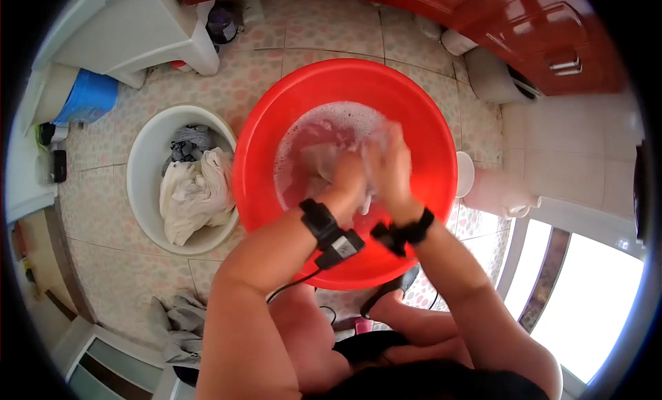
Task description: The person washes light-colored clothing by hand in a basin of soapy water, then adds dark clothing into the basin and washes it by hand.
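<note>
A large red basin [269,117] holds soapy water with foam at its rim. Both hands are over the water, close together near the basin's middle. My left hand [350,178] is lower, its fingers hidden by motion and a pale wet cloth [321,160] that lies partly in the water beside it. My right hand [392,167] is just to the right, blurred, with its fingers raised and bits of pale cloth or foam between the two hands. What either hand grips cannot be made out. Black straps are on both wrists.
Left of the basin stands a white tub [141,193] with cream cloth [196,193] and dark grey cloth [189,143]. A blue bucket [89,96] is at the upper left. Grey cloth [181,327] lies on the floor lower left. A pink bucket [493,192] stands right, red cabinets [510,27] above.
</note>
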